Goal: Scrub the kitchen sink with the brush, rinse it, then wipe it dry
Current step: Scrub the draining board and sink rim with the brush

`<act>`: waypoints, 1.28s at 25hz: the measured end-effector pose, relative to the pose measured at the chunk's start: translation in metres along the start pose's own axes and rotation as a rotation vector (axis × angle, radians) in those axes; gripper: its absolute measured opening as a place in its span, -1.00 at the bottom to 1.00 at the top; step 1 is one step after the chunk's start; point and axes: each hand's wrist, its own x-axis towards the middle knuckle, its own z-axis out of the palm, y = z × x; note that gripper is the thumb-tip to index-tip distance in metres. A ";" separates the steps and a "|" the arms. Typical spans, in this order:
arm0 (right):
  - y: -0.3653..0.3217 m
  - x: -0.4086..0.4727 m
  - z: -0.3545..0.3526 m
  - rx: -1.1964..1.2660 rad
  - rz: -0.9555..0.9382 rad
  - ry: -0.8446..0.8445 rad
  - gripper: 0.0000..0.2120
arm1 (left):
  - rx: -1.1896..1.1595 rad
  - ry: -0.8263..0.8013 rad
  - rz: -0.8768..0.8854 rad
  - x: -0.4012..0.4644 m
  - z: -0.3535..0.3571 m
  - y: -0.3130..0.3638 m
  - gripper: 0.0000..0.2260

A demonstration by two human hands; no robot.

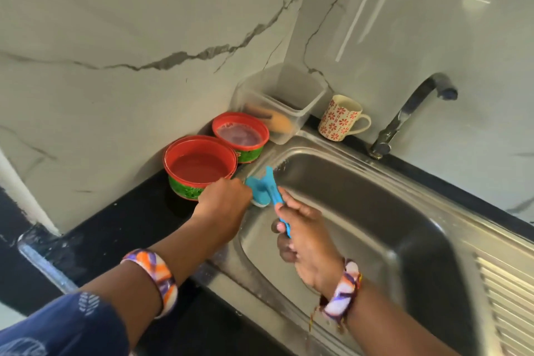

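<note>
A stainless steel sink (361,205) is set in a dark counter, its basin bare. A blue brush (264,189) with white bristles lies on the sink's left rim. My right hand (303,237) grips the brush's blue handle from below. My left hand (224,201) is beside the brush head, its fingers curled against it; whether they hold it is hidden by the hand's back. A dark metal tap (410,115) stands at the back of the sink, with no water running.
Two red-and-green tubs (199,166) (241,133) holding liquid stand on the counter left of the sink. Behind them is a clear plastic box (280,101) and a patterned mug (341,118). The ribbed drainboard (505,298) lies at the right. Marble wall behind.
</note>
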 end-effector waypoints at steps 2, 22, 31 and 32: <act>-0.006 0.035 0.000 -0.065 -0.075 0.154 -0.63 | 0.021 -0.016 0.007 0.001 -0.003 0.004 -0.72; -0.006 0.095 -0.012 -0.218 -0.232 0.418 -0.63 | 0.062 -0.055 0.002 0.005 0.005 0.009 -0.71; -0.022 0.107 -0.015 -0.091 -0.061 0.368 -0.60 | 0.050 -0.054 -0.001 0.002 0.008 0.006 -0.71; -0.008 0.075 -0.010 -0.020 -0.040 0.251 -0.59 | 0.042 -0.042 -0.001 0.002 0.008 0.006 -0.71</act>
